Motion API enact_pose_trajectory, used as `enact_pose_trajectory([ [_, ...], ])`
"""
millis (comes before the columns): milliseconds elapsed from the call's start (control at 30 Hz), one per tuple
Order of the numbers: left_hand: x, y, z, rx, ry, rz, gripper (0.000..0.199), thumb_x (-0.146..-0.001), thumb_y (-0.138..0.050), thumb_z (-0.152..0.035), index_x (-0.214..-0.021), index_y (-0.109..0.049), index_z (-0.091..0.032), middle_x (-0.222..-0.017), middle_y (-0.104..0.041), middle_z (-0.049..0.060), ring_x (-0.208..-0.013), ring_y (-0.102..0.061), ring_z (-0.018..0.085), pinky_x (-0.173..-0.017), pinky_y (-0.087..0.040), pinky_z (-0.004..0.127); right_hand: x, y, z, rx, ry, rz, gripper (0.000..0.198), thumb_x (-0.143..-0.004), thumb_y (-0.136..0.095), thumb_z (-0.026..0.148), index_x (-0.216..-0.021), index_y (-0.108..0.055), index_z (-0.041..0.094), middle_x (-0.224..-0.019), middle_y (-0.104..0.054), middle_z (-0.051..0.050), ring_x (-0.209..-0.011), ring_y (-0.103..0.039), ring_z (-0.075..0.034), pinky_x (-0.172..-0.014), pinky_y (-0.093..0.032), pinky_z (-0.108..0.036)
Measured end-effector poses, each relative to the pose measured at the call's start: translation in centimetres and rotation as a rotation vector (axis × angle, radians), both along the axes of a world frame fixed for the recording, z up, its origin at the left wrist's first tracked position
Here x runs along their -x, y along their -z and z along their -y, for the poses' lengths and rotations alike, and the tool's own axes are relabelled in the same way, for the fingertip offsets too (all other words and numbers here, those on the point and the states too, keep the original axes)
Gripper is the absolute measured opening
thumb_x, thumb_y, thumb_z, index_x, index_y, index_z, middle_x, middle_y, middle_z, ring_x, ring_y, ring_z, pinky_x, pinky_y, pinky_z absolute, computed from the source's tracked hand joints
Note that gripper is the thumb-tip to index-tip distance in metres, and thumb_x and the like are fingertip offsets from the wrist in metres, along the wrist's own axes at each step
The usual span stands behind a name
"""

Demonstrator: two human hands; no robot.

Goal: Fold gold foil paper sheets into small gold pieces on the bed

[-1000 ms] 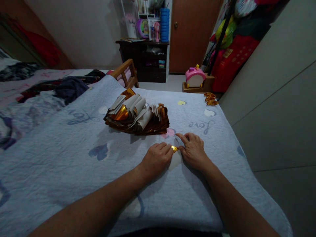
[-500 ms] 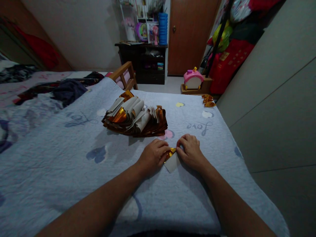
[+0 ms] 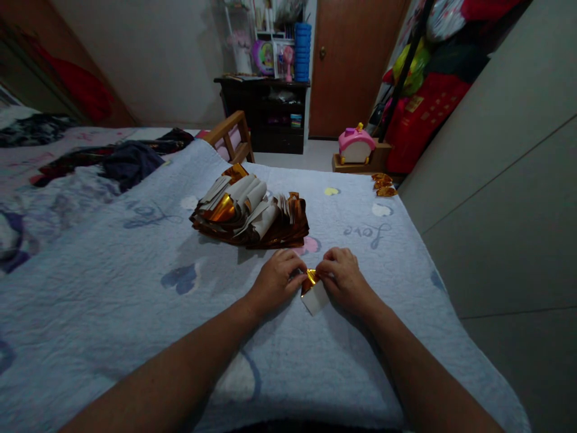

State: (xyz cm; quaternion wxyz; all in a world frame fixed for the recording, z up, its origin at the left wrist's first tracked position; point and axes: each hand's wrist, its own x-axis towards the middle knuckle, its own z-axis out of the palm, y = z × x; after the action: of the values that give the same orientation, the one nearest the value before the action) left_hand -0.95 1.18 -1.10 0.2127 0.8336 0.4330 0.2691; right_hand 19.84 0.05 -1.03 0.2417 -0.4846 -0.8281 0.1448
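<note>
Between my two hands is a small sheet of gold foil paper [image 3: 315, 297], white on its back, with a gold strip folded over along its far edge. My left hand [image 3: 280, 278] pinches the left end of that fold between thumb and fingers. At the right end, my right hand [image 3: 342, 275] grips the same fold, its fingers curled and partly covering the paper. Just beyond my hands lies a thick, fanned stack of gold foil paper [image 3: 252, 210], some sheets curling up to show pale backs.
Several folded gold pieces [image 3: 384, 185] lie at the bed's far right corner. Dark clothes [image 3: 130, 163] are heaped at the left on the patterned bedspread [image 3: 216, 367]. A wooden chair [image 3: 234, 135] stands past the far edge, and a pale cabinet [image 3: 505, 198] borders the right side.
My right hand has shifted slightly left along the paper, closer to my left hand. More of the gold fold shows by the left fingertips. The whole view has moved a little.
</note>
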Motion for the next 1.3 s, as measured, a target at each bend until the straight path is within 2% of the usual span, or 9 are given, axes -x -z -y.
enact_pose_trajectory([
  [100,-0.1,0.2,0.2,-0.053,0.001,-0.06,0.002,-0.087,-0.069,-0.016,-0.088,-0.071,-0.017,-0.091,-0.067,0.006,-0.093,-0.058,0.023,-0.083,-0.047,0.036,0.1,0.0,0.1,0.004,-0.052,-0.006,0.022,-0.091,-0.06,0.009,-0.096,-0.076,0.023,-0.095,-0.062,-0.006,-0.093,-0.048,-0.023,-0.083,-0.034,-0.037],
  [233,-0.3,0.5,0.5,-0.13,0.006,-0.146,0.007,-0.091,-0.065,-0.018,-0.093,-0.072,-0.016,-0.092,-0.066,0.007,-0.091,-0.057,0.023,-0.082,-0.047,0.037,0.2,0.0,0.3,-0.008,-0.07,0.052,0.027,-0.091,-0.059,0.009,-0.105,-0.077,0.024,-0.095,-0.063,-0.006,-0.091,-0.048,-0.022,-0.081,-0.032,-0.037],
  [533,-0.7,0.3,0.9,-0.116,-0.019,-0.204,0.005,-0.092,-0.064,-0.019,-0.092,-0.069,-0.017,-0.091,-0.064,0.007,-0.09,-0.057,0.023,-0.08,-0.047,0.036,0.7,-0.7,0.9,0.025,-0.049,0.161,0.034,-0.093,-0.058,0.017,-0.121,-0.072,0.032,-0.098,-0.059,-0.007,-0.093,-0.047,-0.024,-0.082,-0.032,-0.038],
  [667,-0.6,0.1,1.0,-0.096,0.0,-0.153,0.003,-0.091,-0.063,-0.018,-0.092,-0.066,-0.018,-0.093,-0.063,0.006,-0.091,-0.056,0.024,-0.082,-0.047,0.037,0.6,-1.0,0.9,0.075,-0.064,0.132,0.036,-0.091,-0.054,0.015,-0.122,-0.068,0.027,-0.102,-0.06,-0.008,-0.095,-0.048,-0.024,-0.086,-0.034,-0.039],
  [767,-0.5,0.1,1.0,-0.077,-0.076,-0.084,0.013,-0.085,-0.069,-0.022,-0.097,-0.063,-0.019,-0.103,-0.061,0.007,-0.101,-0.054,0.026,-0.089,-0.046,0.04,0.4,-1.0,0.8,0.096,-0.047,0.041,0.045,-0.085,-0.05,0.008,-0.127,-0.061,0.02,-0.104,-0.063,-0.008,-0.097,-0.05,-0.024,-0.089,-0.035,-0.038],
  [867,-0.5,0.2,1.0,-0.046,-0.144,-0.1,0.023,-0.082,-0.072,-0.029,-0.099,-0.061,-0.018,-0.11,-0.058,0.009,-0.106,-0.051,0.029,-0.092,-0.045,0.044,0.3,-0.9,0.6,0.137,-0.007,-0.042,0.037,-0.079,-0.047,0.005,-0.111,-0.062,0.018,-0.098,-0.064,-0.008,-0.094,-0.051,-0.023,-0.087,-0.036,-0.037],
  [967,-0.6,0.2,0.9,0.002,-0.136,-0.143,0.024,-0.084,-0.071,-0.035,-0.098,-0.06,-0.019,-0.11,-0.057,0.008,-0.107,-0.05,0.029,-0.093,-0.043,0.046,0.1,-1.1,0.6,0.16,-0.015,-0.06,0.025,-0.077,-0.047,0.006,-0.094,-0.06,0.018,-0.093,-0.063,-0.007,-0.091,-0.051,-0.023,-0.085,-0.036,-0.037],
  [1167,-0.8,-0.1,1.0,0.059,-0.091,-0.123,0.02,-0.084,-0.071,-0.034,-0.091,-0.06,-0.019,-0.114,-0.056,0.008,-0.114,-0.048,0.03,-0.097,-0.041,0.046,0.0,-1.5,0.5,0.165,-0.047,-0.054,0.022,-0.074,-0.045,0.006,-0.085,-0.058,0.02,-0.093,-0.061,-0.006,-0.092,-0.049,-0.022,-0.084,-0.036,-0.036],
  [1300,-0.9,-0.2,1.1,0.088,-0.058,-0.096,0.02,-0.082,-0.075,-0.031,-0.09,-0.06,-0.02,-0.114,-0.058,0.007,-0.115,-0.048,0.03,-0.097,-0.04,0.045,-0.3,-1.2,0.2,0.196,-0.03,-0.081,0.022,-0.079,-0.043,0.005,-0.084,-0.058,0.02,-0.089,-0.062,-0.005,-0.09,-0.05,-0.021,-0.084,-0.036,-0.035],
])
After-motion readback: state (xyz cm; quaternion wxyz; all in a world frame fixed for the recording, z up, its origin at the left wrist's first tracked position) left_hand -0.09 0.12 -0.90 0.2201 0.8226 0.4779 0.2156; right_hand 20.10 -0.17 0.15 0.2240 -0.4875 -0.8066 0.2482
